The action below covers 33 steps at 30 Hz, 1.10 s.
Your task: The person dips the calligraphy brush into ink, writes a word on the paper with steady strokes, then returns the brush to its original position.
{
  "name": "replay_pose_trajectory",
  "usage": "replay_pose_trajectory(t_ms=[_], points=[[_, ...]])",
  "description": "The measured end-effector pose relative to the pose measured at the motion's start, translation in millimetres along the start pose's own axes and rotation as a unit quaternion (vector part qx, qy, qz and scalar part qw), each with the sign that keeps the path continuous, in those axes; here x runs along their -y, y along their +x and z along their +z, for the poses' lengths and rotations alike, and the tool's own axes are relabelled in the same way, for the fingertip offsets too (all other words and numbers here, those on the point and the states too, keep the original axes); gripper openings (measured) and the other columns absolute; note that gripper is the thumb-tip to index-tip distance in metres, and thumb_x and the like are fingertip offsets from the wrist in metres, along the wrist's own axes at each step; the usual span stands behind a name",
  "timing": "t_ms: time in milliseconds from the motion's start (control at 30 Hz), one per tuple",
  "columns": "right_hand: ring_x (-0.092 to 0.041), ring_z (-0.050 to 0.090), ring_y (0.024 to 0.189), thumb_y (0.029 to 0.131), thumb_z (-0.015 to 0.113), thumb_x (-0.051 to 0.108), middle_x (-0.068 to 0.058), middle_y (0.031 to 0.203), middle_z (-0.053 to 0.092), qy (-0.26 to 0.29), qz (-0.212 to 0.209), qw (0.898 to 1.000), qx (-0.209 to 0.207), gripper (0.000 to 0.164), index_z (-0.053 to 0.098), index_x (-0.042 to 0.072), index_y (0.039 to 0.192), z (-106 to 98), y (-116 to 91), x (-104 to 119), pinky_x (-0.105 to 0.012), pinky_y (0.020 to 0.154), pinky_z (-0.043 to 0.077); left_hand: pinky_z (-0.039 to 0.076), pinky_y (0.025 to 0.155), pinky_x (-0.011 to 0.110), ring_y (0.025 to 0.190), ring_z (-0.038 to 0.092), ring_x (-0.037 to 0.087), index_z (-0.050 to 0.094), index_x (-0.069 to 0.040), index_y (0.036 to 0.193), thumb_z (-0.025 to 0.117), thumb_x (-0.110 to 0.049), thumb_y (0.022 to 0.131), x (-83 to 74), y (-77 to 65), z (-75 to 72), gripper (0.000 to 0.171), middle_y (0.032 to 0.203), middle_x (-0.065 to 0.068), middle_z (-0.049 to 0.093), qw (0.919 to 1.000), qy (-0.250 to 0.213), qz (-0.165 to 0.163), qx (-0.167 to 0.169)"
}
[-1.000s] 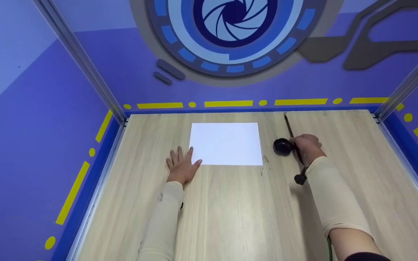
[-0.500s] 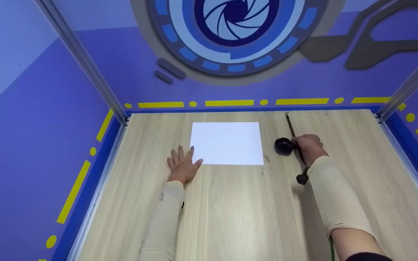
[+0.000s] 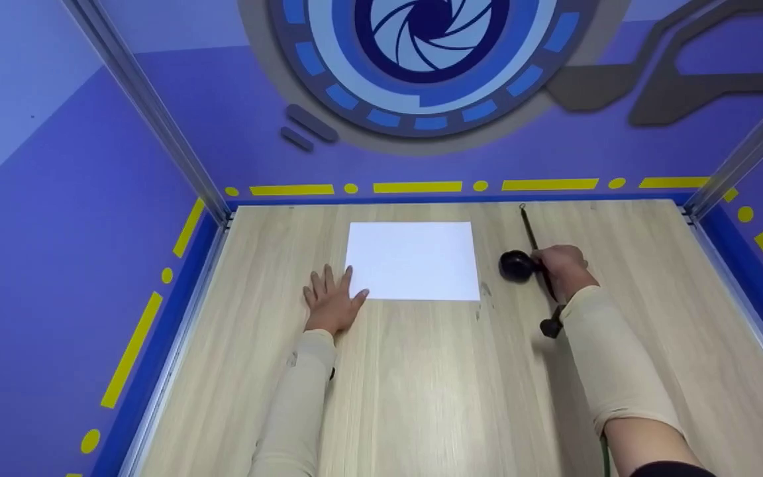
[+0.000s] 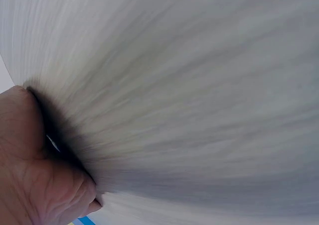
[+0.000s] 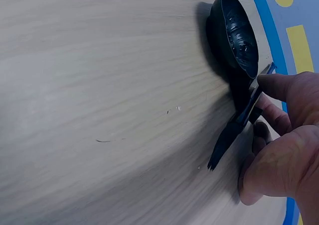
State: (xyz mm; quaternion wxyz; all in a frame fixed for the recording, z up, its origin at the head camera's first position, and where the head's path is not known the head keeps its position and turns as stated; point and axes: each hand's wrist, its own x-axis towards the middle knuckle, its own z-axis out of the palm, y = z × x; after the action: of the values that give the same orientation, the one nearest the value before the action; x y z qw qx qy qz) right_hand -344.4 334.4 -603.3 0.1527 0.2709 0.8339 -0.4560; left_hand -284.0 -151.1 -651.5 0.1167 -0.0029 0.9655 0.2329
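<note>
With no recent shift seen, work seems paused: toward the tabletop's (image 3: 421, 384) far edge, the paper (image 3: 414, 262) is touched by the spread left hand (image 3: 334, 308), and the brush (image 5: 227, 140) beside the bowl (image 3: 516, 266) is pinched by the right hand (image 3: 561, 268).

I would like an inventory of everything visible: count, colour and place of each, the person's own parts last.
Tabletop: 1, pale wood, between the walls
Paper sheet: 1, white, flat towards the tabletop's back
Dish: 1, black, right of the paper sheet
Brush: 1, dark, in the right hand
Smudges: several, dark, by the paper sheet's near right corner
Walls: 3, blue-purple with yellow marks, behind and at both sides
Emblem: 1, mostly blue, back wall
Metal posts: 2, silvery, back corners
Device: 1, black, right wrist
Cord: 1, green, right forearm
Sleeves: 2, beige, forearms
Left hand: 1, bare, spread at the paper sheet's near left corner
Right hand: 1, bare, holding the brush
</note>
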Motion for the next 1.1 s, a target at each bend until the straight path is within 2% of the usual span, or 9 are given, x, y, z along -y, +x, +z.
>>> replay_pose_trajectory(t_ms=[100,233,333,467,600,700,800,933,1100], points=[[-0.035,0.041,0.131,0.1,0.063,0.039,-0.013,0.13,0.058,-0.015,-0.02,1.0,-0.003,0.033,0.069,0.008,0.109,0,-1,0,-0.048,0.119,0.036,-0.01,0.13,0.074,0.165,-0.019,0.052,0.014,-0.027,0.174,0.04,-0.062,0.11,-0.3,-0.9,-1.6,0.077,0.18,0.023,-0.01,1.0,-0.001,-0.005,0.008],[-0.028,0.05,0.109,0.098,0.067,0.029,-0.003,0.103,0.061,0.044,-0.026,0.999,0.006,0.02,0.068,0.009,0.099,0,1,-2,-0.038,0.099,0.046,-0.011,0.13,0.073,0.164,-0.022,0.051,0.01,-0.03,0.174,0.039,-0.065,0.11,3.1,4.1,0.3,0.078,0.18,0.021,-0.014,0.9998,0.003,-0.01,0.019],[-0.022,0.052,0.096,0.096,0.07,0.022,0.003,0.09,0.059,0.095,-0.028,0.995,0.017,0.016,0.068,0.007,0.102,2,3,-4,-0.03,0.084,0.049,-0.01,0.13,0.073,0.164,-0.023,0.051,0.008,-0.032,0.173,0.038,-0.068,0.109,6.2,7.2,1.9,0.08,0.18,0.02,-0.016,0.9996,0.007,-0.012,0.023],[-0.018,0.054,0.095,0.097,0.071,0.023,0.007,0.091,0.062,0.103,-0.037,0.994,0.012,0.021,0.072,0.007,0.109,3,2,-5,-0.025,0.081,0.051,-0.011,0.13,0.073,0.164,-0.023,0.051,0.008,-0.033,0.173,0.037,-0.072,0.107,7.7,8.2,2.3,0.082,0.18,0.019,-0.016,0.9996,0.004,-0.011,0.024],[-0.019,0.054,0.095,0.096,0.072,0.021,0.004,0.093,0.059,0.154,-0.02,0.988,0.021,0.014,0.066,0.009,0.097,2,-1,-8,-0.028,0.082,0.053,-0.011,0.13,0.074,0.164,-0.023,0.051,0.009,-0.032,0.173,0.037,-0.071,0.107,7.5,7.6,2.7,0.081,0.18,0.02,-0.016,0.9997,0.001,-0.006,0.022],[-0.019,0.056,0.093,0.097,0.072,0.022,0.004,0.093,0.06,0.178,-0.014,0.983,0.033,0.013,0.066,0.011,0.095,-1,-2,-9,-0.03,0.084,0.054,-0.011,0.13,0.073,0.164,-0.023,0.051,0.009,-0.032,0.174,0.038,-0.068,0.109,5.8,5.3,1.1,0.08,0.18,0.021,-0.015,0.9998,0.002,-0.006,0.019],[-0.014,0.058,0.094,0.1,0.072,0.03,0.009,0.092,0.065,0.145,-0.027,0.989,0.031,0.021,0.073,0.011,0.108,-4,-1,-11,-0.025,0.085,0.054,-0.012,0.13,0.073,0.164,-0.022,0.051,0.01,-0.03,0.174,0.04,-0.064,0.11,2.2,0.7,-2.0,0.078,0.18,0.021,-0.014,0.9999,-0.003,-0.007,0.015],[-0.013,0.055,0.097,0.1,0.072,0.035,0.011,0.094,0.062,0.109,-0.035,0.993,0.027,0.035,0.071,0.007,0.122,-6,2,-13,-0.023,0.085,0.05,-0.01,0.131,0.073,0.165,-0.018,0.052,0.014,-0.027,0.174,0.043,-0.06,0.111,-3.7,-5.7,-6.9,0.076,0.18,0.023,-0.01,0.9999,-0.012,-0.005,0.009],[-0.013,0.052,0.101,0.1,0.071,0.038,0.008,0.104,0.059,0.09,-0.044,0.995,0.02,0.038,0.07,0.007,0.121,-5,4,-14,-0.023,0.089,0.048,-0.008,0.13,0.073,0.165,-0.016,0.053,0.016,-0.027,0.173,0.042,-0.06,0.111,-4.4,-6.2,-7.8,0.076,0.18,0.024,-0.008,0.9999,-0.012,-0.003,0.008]])
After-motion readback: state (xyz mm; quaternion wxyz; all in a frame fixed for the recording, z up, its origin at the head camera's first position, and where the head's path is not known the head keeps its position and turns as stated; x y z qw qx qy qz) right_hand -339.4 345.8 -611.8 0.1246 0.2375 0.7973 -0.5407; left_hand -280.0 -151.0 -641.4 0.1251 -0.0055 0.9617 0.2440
